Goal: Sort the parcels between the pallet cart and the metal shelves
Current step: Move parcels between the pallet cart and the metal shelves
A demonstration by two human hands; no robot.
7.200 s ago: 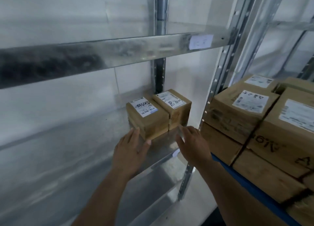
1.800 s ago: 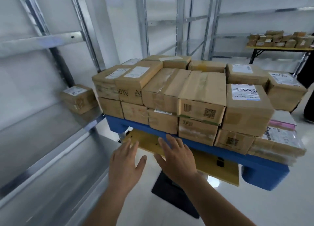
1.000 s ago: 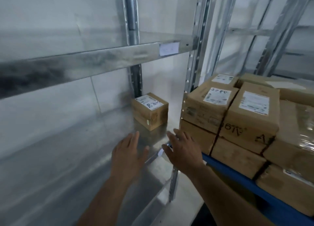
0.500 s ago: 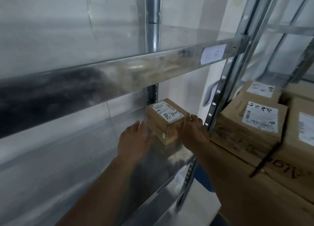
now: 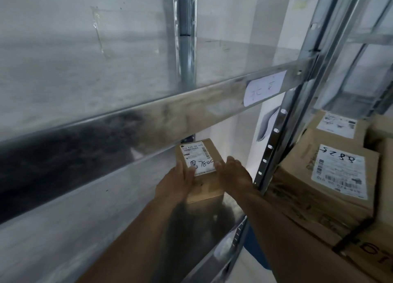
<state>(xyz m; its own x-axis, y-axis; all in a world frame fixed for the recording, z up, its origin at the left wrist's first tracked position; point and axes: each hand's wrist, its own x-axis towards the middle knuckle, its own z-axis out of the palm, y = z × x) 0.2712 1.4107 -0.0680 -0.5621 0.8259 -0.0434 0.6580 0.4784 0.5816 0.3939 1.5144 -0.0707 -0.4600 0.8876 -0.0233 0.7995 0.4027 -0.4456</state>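
**Both hands close on the last shelf parcel**

Left hand (image 5: 177, 184) and right hand (image 5: 234, 175) now flank the small brown cardboard parcel with a white printed label (image 5: 201, 170), which sits at the right end of the galvanised metal shelf (image 5: 85, 229), close to the perforated steel upright (image 5: 274, 146). The left fingers lie over the label's near left corner, the thumb side down the box's flank; the right palm presses the opposite side, fingers curved onto the top edge. Half a second ago the same hands were only arriving at the box, and a second ago they hung spread and apart in front of the shelf, so the change is from reaching to holding. Whether the box has left the shelf floor cannot be told; its bottom edge appears level with the metal.

Seven seconds back two parcels stood here; only this one shows now. That suggests this one is also being pulled for the stacked brown cartons (image 5: 331, 176) on the blue pallet cart (image 5: 254, 248) just to the right. A two-sided squeeze should carry such a small box easily.
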